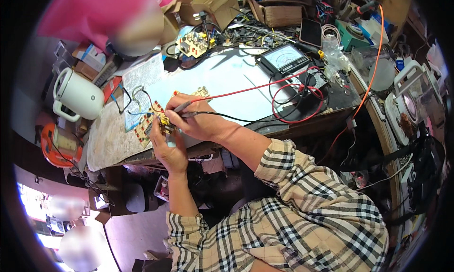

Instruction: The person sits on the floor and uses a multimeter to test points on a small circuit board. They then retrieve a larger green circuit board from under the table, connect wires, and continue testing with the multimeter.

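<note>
Your right hand [198, 117] pinched the slim grey red-cabled probe [183, 106] and the slim grey black-cabled probe [189, 114] between its fingers; your left hand [170, 151] touched the tan circuit board [142, 132] with red and yellow components, its finger closure being impossible to tell; the board was near the worn worktable's [106, 138] front edge, left of the black rectangular analogue multimeter [283, 59].

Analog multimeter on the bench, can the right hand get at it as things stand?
Probably not freely: the right hand holds both test probes, so it's already occupied, though just trailing test leads seem in the way to the multimeter.
</note>
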Tool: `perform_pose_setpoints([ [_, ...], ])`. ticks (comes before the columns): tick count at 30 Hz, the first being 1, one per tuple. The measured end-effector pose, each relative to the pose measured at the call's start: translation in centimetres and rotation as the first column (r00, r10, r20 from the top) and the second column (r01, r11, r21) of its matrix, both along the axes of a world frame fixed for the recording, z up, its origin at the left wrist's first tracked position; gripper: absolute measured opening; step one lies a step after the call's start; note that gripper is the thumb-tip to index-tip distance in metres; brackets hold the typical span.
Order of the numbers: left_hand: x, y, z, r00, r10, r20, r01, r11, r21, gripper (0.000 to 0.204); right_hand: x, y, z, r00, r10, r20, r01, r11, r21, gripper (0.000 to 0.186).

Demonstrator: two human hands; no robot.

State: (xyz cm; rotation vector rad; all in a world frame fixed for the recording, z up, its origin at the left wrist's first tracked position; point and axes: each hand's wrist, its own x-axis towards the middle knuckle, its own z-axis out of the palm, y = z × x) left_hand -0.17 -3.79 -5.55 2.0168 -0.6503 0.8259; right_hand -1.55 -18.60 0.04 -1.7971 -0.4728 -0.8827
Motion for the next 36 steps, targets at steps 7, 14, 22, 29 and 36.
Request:
perform_pose_setpoints([
  [7,0.2,0.5,-0.1,1.0,-0.002,-0.004,0.002,1.0,-0.005,0.06,-0.4,0.2,0.5,0.999,-0.011,0.042,0.01,1.0,0.024,0.011],
  [14,0.1,0.2,0.1,0.999,-0.027,-0.024,0.025,0.996,-0.086,0.06,-0.6,0.1,0.9,0.999,-0.009,0.053,0.003,0.995,0.098,0.011],
  [22,-0.1,-0.2,0.5,0.93,-0.248,-0.27,0.126,0.908,-0.4,0.069,-0.7,-0.2,1.3,0.998,-0.056,-0.023,0.06,0.971,0.231,0.013],
  [29,0.2,0.3,0.6,0.918,-0.29,-0.271,0.099,0.828,-0.551,0.049,-0.3,0.2,0.9,0.997,-0.056,-0.052,0.069,0.956,0.287,0.016],
  [36,0.7,-0.1,0.9,0.913,-0.197,-0.357,-0.057,0.806,-0.589,0.027,-0.3,0.2,1.1,0.997,-0.049,-0.062,0.066,0.95,0.306,0.015],
])
